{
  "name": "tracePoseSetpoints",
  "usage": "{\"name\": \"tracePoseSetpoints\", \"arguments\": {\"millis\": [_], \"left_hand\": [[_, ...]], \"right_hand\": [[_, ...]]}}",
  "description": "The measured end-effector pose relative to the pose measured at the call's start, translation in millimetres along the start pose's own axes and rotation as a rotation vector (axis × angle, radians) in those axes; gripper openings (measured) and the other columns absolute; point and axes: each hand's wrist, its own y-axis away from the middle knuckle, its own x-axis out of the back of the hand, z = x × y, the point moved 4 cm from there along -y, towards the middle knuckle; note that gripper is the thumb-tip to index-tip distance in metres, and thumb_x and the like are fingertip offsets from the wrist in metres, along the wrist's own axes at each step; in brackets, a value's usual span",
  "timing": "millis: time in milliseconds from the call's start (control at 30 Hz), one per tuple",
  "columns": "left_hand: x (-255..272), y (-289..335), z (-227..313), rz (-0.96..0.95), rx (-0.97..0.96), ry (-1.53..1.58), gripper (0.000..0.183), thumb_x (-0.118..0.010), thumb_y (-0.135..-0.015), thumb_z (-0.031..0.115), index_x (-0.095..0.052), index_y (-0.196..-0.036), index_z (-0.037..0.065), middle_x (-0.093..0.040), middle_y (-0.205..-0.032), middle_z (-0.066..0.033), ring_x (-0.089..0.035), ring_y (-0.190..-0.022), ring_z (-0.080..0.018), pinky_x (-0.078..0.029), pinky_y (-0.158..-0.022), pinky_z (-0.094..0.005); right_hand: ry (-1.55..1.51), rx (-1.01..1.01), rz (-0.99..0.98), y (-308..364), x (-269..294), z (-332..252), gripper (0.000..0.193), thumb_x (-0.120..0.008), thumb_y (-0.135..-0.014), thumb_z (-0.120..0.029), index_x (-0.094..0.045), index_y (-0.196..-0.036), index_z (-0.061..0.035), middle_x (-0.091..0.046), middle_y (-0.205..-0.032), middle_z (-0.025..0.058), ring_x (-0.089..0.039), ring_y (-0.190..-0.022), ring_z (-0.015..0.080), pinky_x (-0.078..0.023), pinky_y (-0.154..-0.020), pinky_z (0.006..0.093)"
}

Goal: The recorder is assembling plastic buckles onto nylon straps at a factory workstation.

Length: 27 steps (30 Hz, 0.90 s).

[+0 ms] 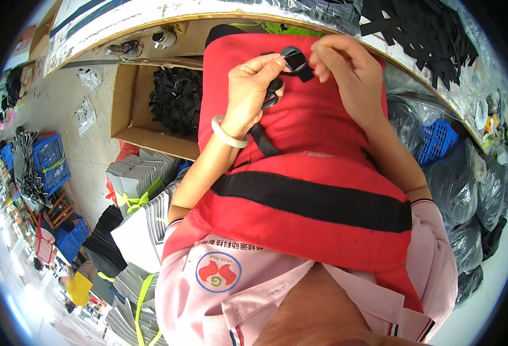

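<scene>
My left hand [252, 86], with a pale bangle [228, 134] at its wrist, is closed in a pinch on a black plastic buckle [293, 58]. A short piece of black strap [306, 74] hangs from the buckle's far side. More black rounded parts [272, 93] show under the left fingers; how they join the buckle is hidden. Just right of the buckle, my right hand [349, 72] hovers with loosely bent fingers, a small gap between it and the buckle. Nothing shows in that hand. Both hands are above the red apron [314, 124] over my lap.
On the left, a cardboard box [128, 98] contains many black pieces. Bundled grey sheets [141, 230] are stacked below it. A worktable edge [167, 22] curves across the top, with black straps [418, 32] at right. Blue crates [52, 164] and black plastic bags [453, 184] stand around.
</scene>
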Motion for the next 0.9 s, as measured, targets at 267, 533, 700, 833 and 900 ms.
{"name": "tracePoseSetpoints", "arguments": {"millis": [267,533,700,833,900], "left_hand": [[-1.7,2.5,-12.8,-0.043,0.049,0.058,0.017,-0.064,-0.09,0.008,-0.066,-0.104,-0.001,-0.067,-0.081,-0.0069,-0.054,-0.05,-0.0094,-0.039,-0.041,-0.0194],[0.6,1.2,-3.9,0.078,-0.072,-0.062,0.014,-0.068,-0.087,0.009,-0.069,-0.096,-0.002,-0.065,-0.072,-0.0026,-0.052,-0.048,-0.0051,-0.042,-0.043,-0.0185],[-0.4,8.8,-1.9,0.099,-0.252,-0.231,0.013,-0.069,-0.086,0.007,-0.07,-0.097,-0.001,-0.061,-0.07,0.0005,-0.053,-0.053,-0.0035,-0.042,-0.045,-0.0177],[-4.4,17.3,4.9,0.088,-0.332,-0.273,0.015,-0.071,-0.084,0.005,-0.07,-0.099,0.0,-0.06,-0.072,0.0005,-0.053,-0.054,-0.0037,-0.04,-0.047,-0.0178],[-7.3,20.6,15.7,0.057,-0.453,-0.438,0.018,-0.073,-0.082,0.004,-0.071,-0.099,0.001,-0.059,-0.074,-0.0008,-0.054,-0.057,-0.0045,-0.041,-0.049,-0.0192]], "right_hand": [[0.359,0.144,-0.239,2.9,2.8,29.4,0.016,-0.062,-0.09,-0.009,-0.065,-0.105,-0.002,-0.056,-0.108,0.0018,-0.055,-0.089,0.0088,-0.046,-0.077,0.0219],[0.093,-0.265,-0.099,-0.5,-2.7,0.8,0.016,-0.062,-0.093,-0.017,-0.064,-0.094,-0.0015,-0.056,-0.061,-0.0002,-0.05,-0.047,0.0045,-0.039,-0.042,0.0179],[0.032,-0.449,-0.142,15.8,2.1,26.7,0.018,-0.064,-0.091,-0.019,-0.062,-0.084,-0.0023,-0.057,-0.062,0.0002,-0.052,-0.047,0.0047,-0.039,-0.041,0.0185],[-0.073,-0.52,-0.132,16.3,-2.9,32.6,0.018,-0.064,-0.091,-0.019,-0.06,-0.082,-0.0034,-0.057,-0.064,0.0001,-0.053,-0.047,0.0058,-0.039,-0.041,0.0191],[-0.124,-0.498,-0.106,16.4,-8.0,32.4,0.018,-0.064,-0.091,-0.019,-0.061,-0.083,-0.0037,-0.058,-0.065,0.0001,-0.053,-0.047,0.006,-0.039,-0.042,0.0194]]}}
